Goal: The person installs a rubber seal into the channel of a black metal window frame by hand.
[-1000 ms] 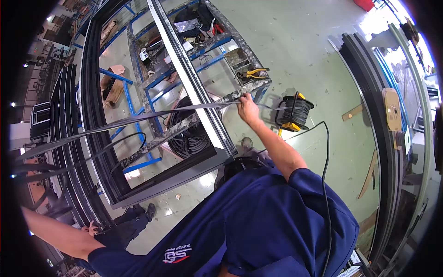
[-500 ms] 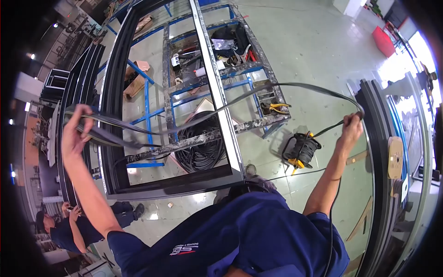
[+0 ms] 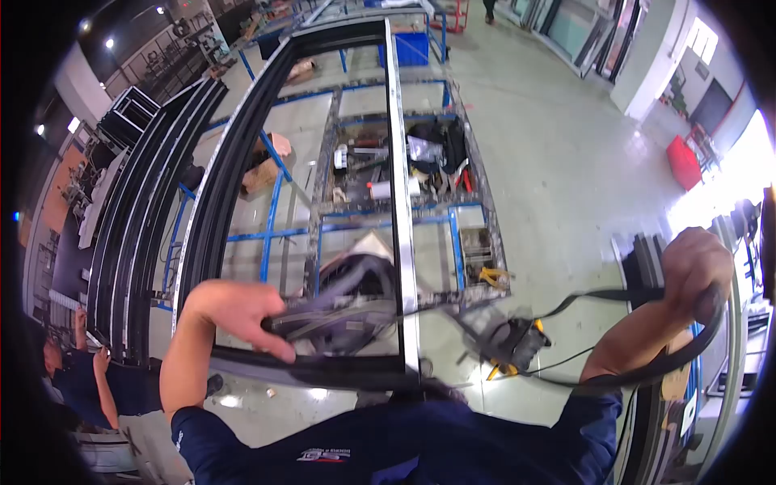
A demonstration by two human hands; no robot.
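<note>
A long black rubber strip (image 3: 598, 297) runs between my two hands. My left hand (image 3: 242, 311) grips a bundled length of it low in front of me, over the near end of a black window frame (image 3: 234, 153). My right hand (image 3: 695, 267) is raised at the right and closed on the strip, which loops under that wrist. The strip is blurred between the hands. A coil of black strip (image 3: 356, 279) lies under the frame.
The frame rests on a blue steel trestle (image 3: 457, 234) holding tools and yellow pliers (image 3: 493, 277). A yellow cable reel (image 3: 517, 343) stands on the floor. More black frames (image 3: 137, 202) are stacked at left, others at right (image 3: 647, 259). A person (image 3: 69, 376) stands lower left.
Both hands have come in toward me and together. My left hand dropped from high at the left to the frame's near end; my right hand rose closer. The view tilted up.
</note>
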